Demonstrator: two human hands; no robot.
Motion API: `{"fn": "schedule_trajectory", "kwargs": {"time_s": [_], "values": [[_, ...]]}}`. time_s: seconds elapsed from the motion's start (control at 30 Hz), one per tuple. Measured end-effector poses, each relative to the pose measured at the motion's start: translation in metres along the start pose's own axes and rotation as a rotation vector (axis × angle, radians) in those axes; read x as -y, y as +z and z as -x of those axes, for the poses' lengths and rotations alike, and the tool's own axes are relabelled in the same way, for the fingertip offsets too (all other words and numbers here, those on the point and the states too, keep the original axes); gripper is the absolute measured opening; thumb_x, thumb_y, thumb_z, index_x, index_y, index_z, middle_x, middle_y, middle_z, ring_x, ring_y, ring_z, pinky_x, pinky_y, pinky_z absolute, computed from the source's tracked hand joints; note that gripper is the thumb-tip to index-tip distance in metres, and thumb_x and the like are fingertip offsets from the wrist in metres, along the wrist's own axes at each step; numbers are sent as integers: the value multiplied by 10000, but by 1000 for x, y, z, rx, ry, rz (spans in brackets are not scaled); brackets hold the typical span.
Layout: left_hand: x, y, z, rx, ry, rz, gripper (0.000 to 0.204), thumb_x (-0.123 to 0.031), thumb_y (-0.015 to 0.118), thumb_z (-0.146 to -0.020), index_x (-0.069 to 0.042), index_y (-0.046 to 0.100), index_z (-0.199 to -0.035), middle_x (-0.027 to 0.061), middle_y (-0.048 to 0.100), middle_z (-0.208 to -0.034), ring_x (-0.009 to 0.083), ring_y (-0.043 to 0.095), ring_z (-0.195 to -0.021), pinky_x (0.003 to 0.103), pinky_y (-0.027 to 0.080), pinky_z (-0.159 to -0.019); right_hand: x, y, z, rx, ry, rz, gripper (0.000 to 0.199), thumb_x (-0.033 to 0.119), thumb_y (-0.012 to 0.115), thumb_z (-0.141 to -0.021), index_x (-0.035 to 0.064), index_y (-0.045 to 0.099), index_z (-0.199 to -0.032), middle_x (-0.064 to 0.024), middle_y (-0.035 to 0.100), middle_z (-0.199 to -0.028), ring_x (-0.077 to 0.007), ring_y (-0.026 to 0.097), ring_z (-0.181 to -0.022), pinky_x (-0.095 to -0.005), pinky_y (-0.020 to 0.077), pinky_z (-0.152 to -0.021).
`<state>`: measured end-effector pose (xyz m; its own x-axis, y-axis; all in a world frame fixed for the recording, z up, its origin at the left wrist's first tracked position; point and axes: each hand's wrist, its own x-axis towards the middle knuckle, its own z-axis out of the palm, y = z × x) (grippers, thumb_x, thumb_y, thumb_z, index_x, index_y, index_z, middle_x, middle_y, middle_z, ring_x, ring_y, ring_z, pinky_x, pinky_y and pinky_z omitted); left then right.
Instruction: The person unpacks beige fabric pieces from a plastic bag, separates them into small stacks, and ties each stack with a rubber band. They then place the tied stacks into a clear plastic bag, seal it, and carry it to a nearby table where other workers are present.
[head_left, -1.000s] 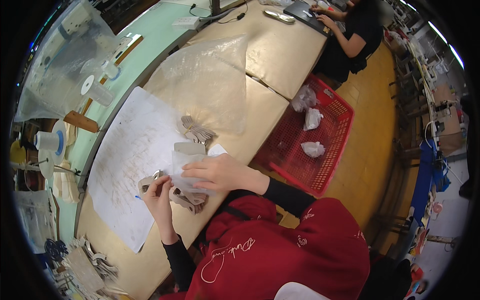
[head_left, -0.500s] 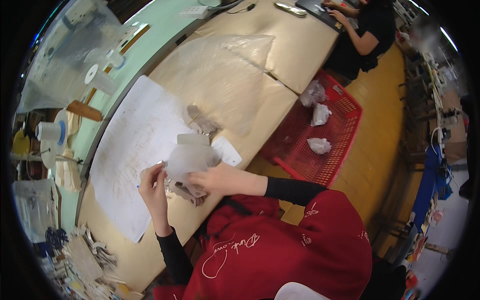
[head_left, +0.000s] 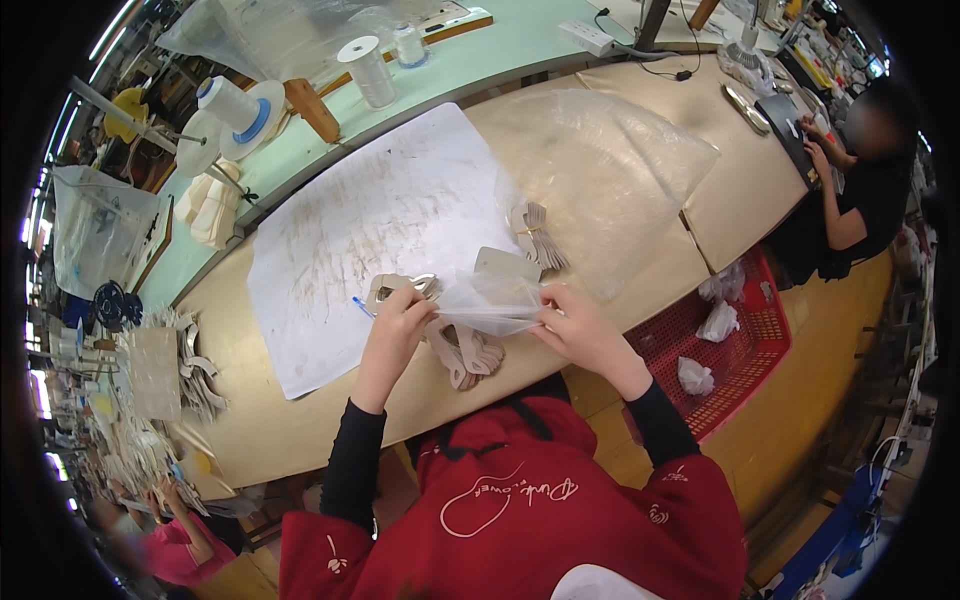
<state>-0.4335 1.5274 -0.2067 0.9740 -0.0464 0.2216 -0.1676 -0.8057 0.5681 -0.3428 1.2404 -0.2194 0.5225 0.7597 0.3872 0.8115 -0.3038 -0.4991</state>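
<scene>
A clear plastic bag point(head_left: 488, 300) is stretched between my two hands, above the front part of the work table. My left hand point(head_left: 402, 322) pinches its left end. Its right end is pinched by my right hand point(head_left: 575, 325). Just below the bag lies a fanned stack of beige cut pieces with openings point(head_left: 464, 358). Beside my left fingers are another beige piece with a shiny metal thing point(head_left: 400, 288) and a blue pen point(head_left: 362, 306). Behind the bag rest a pale card point(head_left: 507, 264) and a banded bundle of beige pieces point(head_left: 538, 238).
A large white marked sheet point(head_left: 350, 200) and a clear plastic sheet point(head_left: 610, 160) cover the table. A red basket point(head_left: 745, 385) with several white bundles stands at the right. Thread cones point(head_left: 368, 72) stand on the green bench behind. A co-worker point(head_left: 850, 190) sits at the far right.
My right hand has moved from over the bag to its right end, and the bag is now pulled taut between both hands. The view has turned.
</scene>
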Motion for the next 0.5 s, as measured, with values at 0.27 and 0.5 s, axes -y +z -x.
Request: {"fn": "schedule_trajectory", "kwargs": {"time_s": [0.27, 0.5], "values": [[-7, 18, -7, -183, -167, 560, 125, -139, 571, -977, -18, 600, -975, 97, 599, -1009, 231, 582, -999, 358, 460, -852, 7, -10, -11, -85, 234, -350, 200, 27, 722, -798, -13, 555, -900, -113, 550, -980, -253, 605, -832, -315, 495, -734], [-16, 55, -12, -279, -461, 1710, 208, -291, 401, -1079, -121, 473, -983, 21, 558, -945, 204, 515, -1198, 402, 373, -1097, -8, 15, -4, -204, 285, -552, 153, -32, 668, -812, 16, 542, -885, -130, 642, -959, -242, 613, -918, -346, 490, -808]]}}
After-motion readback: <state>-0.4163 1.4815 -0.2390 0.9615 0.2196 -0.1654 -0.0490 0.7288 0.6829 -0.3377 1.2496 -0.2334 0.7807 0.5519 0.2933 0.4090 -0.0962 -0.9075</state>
